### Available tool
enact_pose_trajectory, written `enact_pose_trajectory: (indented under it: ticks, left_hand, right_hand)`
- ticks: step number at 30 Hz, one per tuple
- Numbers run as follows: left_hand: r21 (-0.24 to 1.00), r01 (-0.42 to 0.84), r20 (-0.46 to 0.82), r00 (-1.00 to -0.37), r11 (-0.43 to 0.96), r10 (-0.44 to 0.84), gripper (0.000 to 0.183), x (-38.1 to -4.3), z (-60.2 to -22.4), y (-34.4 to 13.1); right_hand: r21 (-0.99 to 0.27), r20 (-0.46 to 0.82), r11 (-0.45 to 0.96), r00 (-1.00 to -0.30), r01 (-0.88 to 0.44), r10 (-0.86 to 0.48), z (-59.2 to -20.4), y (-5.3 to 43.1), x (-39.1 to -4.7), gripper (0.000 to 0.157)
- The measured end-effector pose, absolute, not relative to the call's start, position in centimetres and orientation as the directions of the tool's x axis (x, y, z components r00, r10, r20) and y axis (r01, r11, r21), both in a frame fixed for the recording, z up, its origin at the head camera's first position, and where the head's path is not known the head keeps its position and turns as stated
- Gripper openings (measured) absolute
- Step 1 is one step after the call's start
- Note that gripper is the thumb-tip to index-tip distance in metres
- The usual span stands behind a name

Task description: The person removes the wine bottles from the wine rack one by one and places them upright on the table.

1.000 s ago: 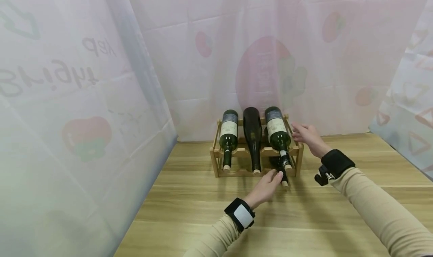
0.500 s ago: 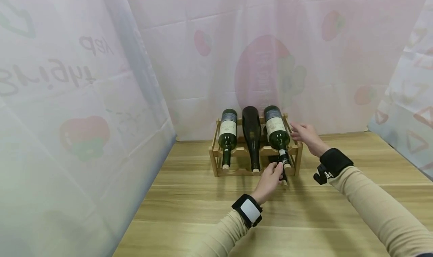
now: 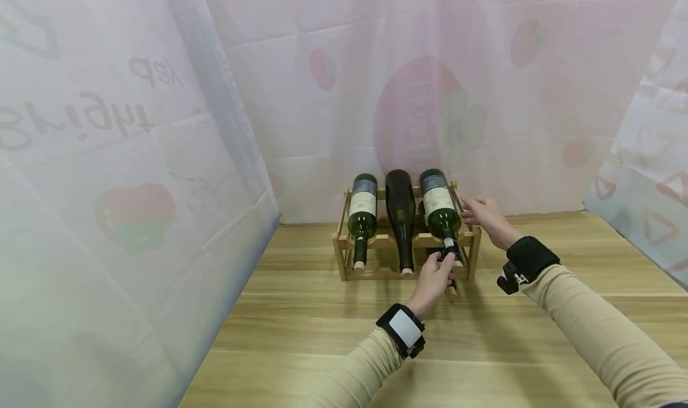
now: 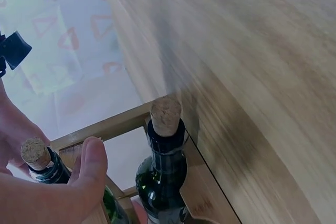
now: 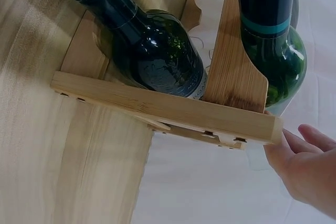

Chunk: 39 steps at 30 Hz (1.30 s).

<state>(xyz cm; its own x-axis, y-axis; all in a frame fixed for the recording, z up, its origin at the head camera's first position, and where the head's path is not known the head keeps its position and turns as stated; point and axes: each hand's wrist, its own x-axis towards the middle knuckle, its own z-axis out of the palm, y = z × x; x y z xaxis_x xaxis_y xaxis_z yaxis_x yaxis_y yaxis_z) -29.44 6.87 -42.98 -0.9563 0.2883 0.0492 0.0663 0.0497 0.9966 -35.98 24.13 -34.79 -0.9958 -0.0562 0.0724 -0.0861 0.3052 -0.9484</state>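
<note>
My left hand reaches in at the front right of a wooden wine rack. Its thumb lies by the neck of the upper right wine bottle. Just below, the lower right bottle pokes out neck first, its cork bare in the left wrist view. Most left fingers are hidden, so whether they hold a bottle cannot be told. My right hand rests at the rack's right side with fingers extended; in the right wrist view its fingertips meet the rack's corner.
Two more wine bottles lie on the upper tier: a labelled green one at left and a dark one in the middle. The rack stands on a wooden table, near the printed curtain at the back.
My left hand has moved up and slightly right, from the lower bottle's neck to beside the upper right bottle's neck. The right hand and the bottles look unmoved.
</note>
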Motion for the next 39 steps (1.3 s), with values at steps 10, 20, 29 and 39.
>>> enact_pose_trajectory:
  ticks: [10,20,29,39]
  left_hand:
    - [0.997,-0.036,-0.019,-0.975,-0.075,0.220,0.057,-30.3,-42.6,7.9]
    - [0.987,-0.071,-0.042,-0.980,-0.146,0.194,0.045,-30.6,-42.7,8.9]
    - [0.975,-0.088,-0.046,-0.979,-0.205,0.198,0.038,-31.0,-42.4,9.1]
    - [0.957,-0.130,-0.085,-0.980,-0.258,0.181,0.027,-31.2,-42.3,9.5]
  right_hand:
    - [-0.938,0.072,0.337,-0.996,-0.086,-0.054,-35.0,24.0,-36.1,0.076]
    - [-0.929,0.026,0.368,-0.998,-0.044,-0.053,-35.4,23.9,-36.5,0.076]
    - [-0.928,0.022,0.370,-0.998,-0.040,-0.053,-35.6,23.8,-36.7,0.077]
    - [-0.935,0.046,0.349,-0.998,-0.057,-0.040,-35.7,23.7,-36.5,0.077]
